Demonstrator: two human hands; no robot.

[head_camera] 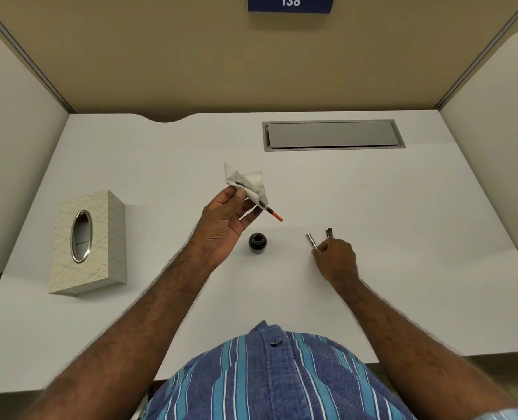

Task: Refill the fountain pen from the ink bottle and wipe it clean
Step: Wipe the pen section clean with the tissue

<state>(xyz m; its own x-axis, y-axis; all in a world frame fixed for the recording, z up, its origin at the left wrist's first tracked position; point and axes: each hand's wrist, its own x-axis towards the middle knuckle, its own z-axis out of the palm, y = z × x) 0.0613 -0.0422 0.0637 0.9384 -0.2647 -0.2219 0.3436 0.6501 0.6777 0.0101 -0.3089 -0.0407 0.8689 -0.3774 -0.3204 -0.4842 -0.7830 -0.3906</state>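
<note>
My left hand (224,216) is raised above the white desk and grips the pen's nib section with its red-tipped converter (272,213), wrapped at the nib end in a white tissue (248,183). The nib itself is hidden in the tissue. An open black ink bottle (257,242) stands on the desk just below that hand. To the right, my right hand (336,258) rests on the desk with its fingers closed on the silver pen barrel (311,240). A dark pen cap (330,232) lies beside it, partly hidden by my fingers.
A beige tissue box (88,241) with an oval metal opening stands at the left of the desk (403,207). A grey cable hatch (332,135) is set into the desk at the back right. Partition walls enclose the back and both sides.
</note>
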